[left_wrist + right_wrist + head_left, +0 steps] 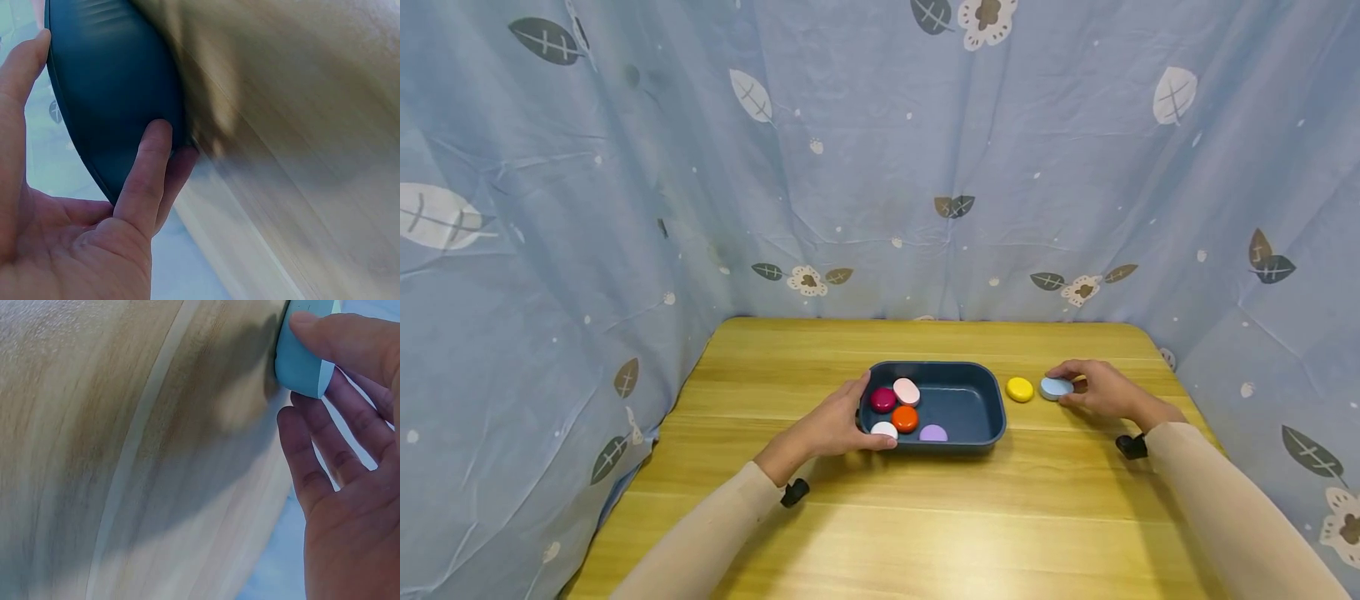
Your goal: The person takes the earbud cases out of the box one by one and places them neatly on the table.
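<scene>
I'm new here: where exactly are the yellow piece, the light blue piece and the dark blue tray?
Yellow piece [1019, 389]: head view, middle of its rounded top.
Light blue piece [1056, 387]: head view, its pale upper face.
Dark blue tray [962, 410]: head view, bare inner floor.

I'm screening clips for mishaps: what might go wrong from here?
The light blue piece, pinched in the right hand, might slip out. It might also bump the yellow piece close beside it. The left hand grips one end of the dark blue tray, so a tug might shift the pieces inside.
</scene>
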`<state>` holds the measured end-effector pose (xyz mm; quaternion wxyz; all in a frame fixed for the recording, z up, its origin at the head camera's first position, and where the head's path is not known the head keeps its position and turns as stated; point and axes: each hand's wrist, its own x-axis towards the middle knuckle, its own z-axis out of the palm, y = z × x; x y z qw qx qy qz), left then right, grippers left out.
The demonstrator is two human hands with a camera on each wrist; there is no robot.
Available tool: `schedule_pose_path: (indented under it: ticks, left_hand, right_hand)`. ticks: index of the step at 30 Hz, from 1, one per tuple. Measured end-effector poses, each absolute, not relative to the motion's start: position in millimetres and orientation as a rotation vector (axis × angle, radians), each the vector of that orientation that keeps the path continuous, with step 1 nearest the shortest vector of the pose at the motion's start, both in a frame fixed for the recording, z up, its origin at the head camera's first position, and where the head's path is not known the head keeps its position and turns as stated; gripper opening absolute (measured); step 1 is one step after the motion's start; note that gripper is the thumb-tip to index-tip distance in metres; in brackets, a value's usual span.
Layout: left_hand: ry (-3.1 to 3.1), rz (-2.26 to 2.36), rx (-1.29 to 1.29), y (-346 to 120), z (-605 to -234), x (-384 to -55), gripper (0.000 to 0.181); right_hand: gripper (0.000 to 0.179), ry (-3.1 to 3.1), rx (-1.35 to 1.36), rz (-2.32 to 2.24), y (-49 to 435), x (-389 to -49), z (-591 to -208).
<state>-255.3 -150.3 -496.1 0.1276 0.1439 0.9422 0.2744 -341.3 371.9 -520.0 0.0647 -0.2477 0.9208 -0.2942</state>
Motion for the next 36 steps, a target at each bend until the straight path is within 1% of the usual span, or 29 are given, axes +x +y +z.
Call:
schedule_pose_path:
  ticks: [9, 15, 20, 26, 31, 36]
  left_hand:
    - [2.742, 0.787, 0.409, -149.5, -495.9, -255.4, 0.141]
    - [2.738, 0.790, 0.406, -148.8, -495.1, -254.5, 0.140]
    - [2.734, 0.808, 0.415, -149.7, -494.6, -254.7, 0.140]
    - [2.740, 0.815, 0.438, -151.0, -494.2, -256.0, 0.139]
    - [2.736, 0.814, 0.439, -151.2, -494.5, -255.8, 0.139]
    - [2.736, 0.813, 0.440, -150.5, -495.3, -255.6, 0.138]
  right_hand:
    - [0.042, 2.781, -0.739, -0.868, 371.6, -339.8, -518.6]
    - [0.054, 2.808, -0.738, -0.870, 370.2, -336.6, -517.2]
    - [0.061, 2.868, -0.813, -0.825, 361.7, -334.3, -508.4]
    - [0.058, 2.908, -0.973, -0.799, 336.3, -330.0, -485.8]
    - [0.059, 2.909, -1.103, -0.749, 304.0, -327.3, -468.8]
    - [0.060, 2.861, -1.156, -0.670, 269.2, -326.3, -455.9]
